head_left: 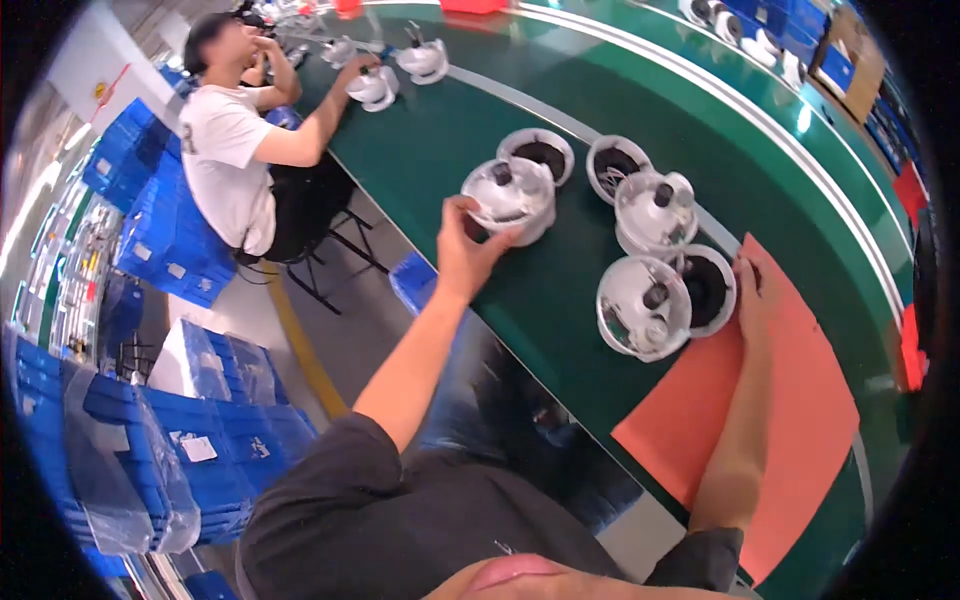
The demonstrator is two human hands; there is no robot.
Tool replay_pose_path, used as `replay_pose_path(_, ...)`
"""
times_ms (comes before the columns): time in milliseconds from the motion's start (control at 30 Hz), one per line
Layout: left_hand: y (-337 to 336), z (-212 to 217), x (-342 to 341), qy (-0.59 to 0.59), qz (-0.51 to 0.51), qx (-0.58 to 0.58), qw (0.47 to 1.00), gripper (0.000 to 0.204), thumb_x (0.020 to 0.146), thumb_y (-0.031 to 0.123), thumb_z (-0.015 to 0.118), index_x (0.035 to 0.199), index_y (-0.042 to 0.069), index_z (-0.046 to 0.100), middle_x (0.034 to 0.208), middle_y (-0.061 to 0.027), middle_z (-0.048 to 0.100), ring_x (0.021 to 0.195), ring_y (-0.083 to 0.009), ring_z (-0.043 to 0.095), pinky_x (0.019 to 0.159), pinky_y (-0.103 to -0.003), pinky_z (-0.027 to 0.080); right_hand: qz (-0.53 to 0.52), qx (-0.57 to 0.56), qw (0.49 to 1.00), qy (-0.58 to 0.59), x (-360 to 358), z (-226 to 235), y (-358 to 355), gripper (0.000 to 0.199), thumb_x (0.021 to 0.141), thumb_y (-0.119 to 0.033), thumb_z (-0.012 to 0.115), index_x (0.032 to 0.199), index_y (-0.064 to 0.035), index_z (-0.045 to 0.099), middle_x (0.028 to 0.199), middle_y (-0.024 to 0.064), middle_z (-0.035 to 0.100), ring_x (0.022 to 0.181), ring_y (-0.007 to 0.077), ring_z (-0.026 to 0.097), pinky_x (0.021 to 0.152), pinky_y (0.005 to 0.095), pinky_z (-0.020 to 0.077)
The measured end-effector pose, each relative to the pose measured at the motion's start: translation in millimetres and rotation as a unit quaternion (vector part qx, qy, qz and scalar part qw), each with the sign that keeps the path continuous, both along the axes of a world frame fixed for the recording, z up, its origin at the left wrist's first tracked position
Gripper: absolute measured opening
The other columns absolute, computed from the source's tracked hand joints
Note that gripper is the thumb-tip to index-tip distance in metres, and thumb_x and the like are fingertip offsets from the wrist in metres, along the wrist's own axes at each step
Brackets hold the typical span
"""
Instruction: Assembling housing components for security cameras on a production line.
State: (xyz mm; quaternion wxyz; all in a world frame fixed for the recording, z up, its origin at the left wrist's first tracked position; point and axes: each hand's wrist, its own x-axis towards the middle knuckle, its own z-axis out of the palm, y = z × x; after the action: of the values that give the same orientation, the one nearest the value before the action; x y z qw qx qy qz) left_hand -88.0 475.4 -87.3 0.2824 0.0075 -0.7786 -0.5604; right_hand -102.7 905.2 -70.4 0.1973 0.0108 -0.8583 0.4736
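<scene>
My left hand [472,255] is closed on a white round housing [510,200] with a short black cylinder standing in it, thumb and fingers spread around its near side. Just behind it sits a white bowl-shaped part [538,155] with a dark inside. My right hand [754,295] rests on the orange-red mat [790,400], fingers curled, at the right rim of another dark-lined white bowl [706,290]. Whatever those fingers hold is too small or shadowed to make out. Left of that bowl lies a white housing [643,308], with a similar housing [655,212] behind it.
A fourth-side dark-lined bowl [617,168] stands at the back of this group on the green table [540,310]. A person [225,140] sits farther left, a hand at a white housing [372,88]. Blue crates [180,440] wrapped in film stand at my left.
</scene>
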Motion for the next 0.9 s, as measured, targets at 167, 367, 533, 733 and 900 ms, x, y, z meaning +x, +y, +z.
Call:
replay_pose_path(167,0.9,-3.6,2.5,0.005,-0.03,-0.003,1.0,0.067,0.067,0.008,0.089,0.113,0.006,0.04,0.108,-0.0154,0.061,0.094,-0.0212,0.062,0.078,-0.032,0.053,0.023,-0.032,0.999,-0.02,-1.8,-5.4,-0.4,0.018,0.1,-0.017,0.053,0.1,-0.0011,0.061,0.087,0.0056,0.061,0.082,0.0162,0.058,0.078,0.029,0.0461)
replay_pose_path(367,3.9,14.1,6.1,0.006,0.013,-0.152,0.988,0.08,0.068,0.02,0.089,0.127,0.006,0.037,0.124,-0.0213,0.056,0.113,-0.0351,0.059,0.093,-0.04,0.05,-0.003,-0.029,1.0,0.001,0.2,2.7,-11.7,0.017,0.099,-0.015,0.054,0.101,0.0,0.062,0.089,0.0061,0.063,0.085,0.0162,0.059,0.08,0.0288,0.0468)
replay_pose_path(533,1.8,8.1,2.1,-0.023,-0.008,-0.176,0.984,0.086,0.069,0.027,0.088,0.133,0.004,0.034,0.131,-0.0226,0.052,0.122,-0.0384,0.054,0.099,-0.042,0.046,0.008,0.006,1.0,0.011,-6.0,-7.0,0.1,0.018,0.098,-0.014,0.055,0.104,0.0006,0.064,0.089,0.0067,0.064,0.086,0.0166,0.06,0.082,0.0298,0.0472)
replay_pose_path(733,3.6,12.5,5.7,0.012,0.01,-0.165,0.986,0.096,0.069,0.028,0.088,0.14,0.004,0.028,0.134,-0.0225,0.051,0.122,-0.0389,0.053,0.101,-0.042,0.045,0.006,0.009,1.0,0.015,-1.2,1.2,-9.2,0.02,0.098,-0.014,0.055,0.106,0.0011,0.064,0.09,0.0071,0.065,0.086,0.0175,0.061,0.082,0.0301,0.0474)
replay_pose_path(900,10.9,14.5,5.7,-0.028,-0.013,-0.16,0.987,0.099,0.068,0.025,0.089,0.142,0.005,0.026,0.135,-0.0228,0.05,0.124,-0.0381,0.052,0.103,-0.041,0.044,0.004,0.017,1.0,0.017,-0.1,-2.6,0.4,0.021,0.098,-0.016,0.055,0.106,0.0013,0.064,0.09,0.0073,0.064,0.087,0.0175,0.061,0.082,0.0298,0.0474)
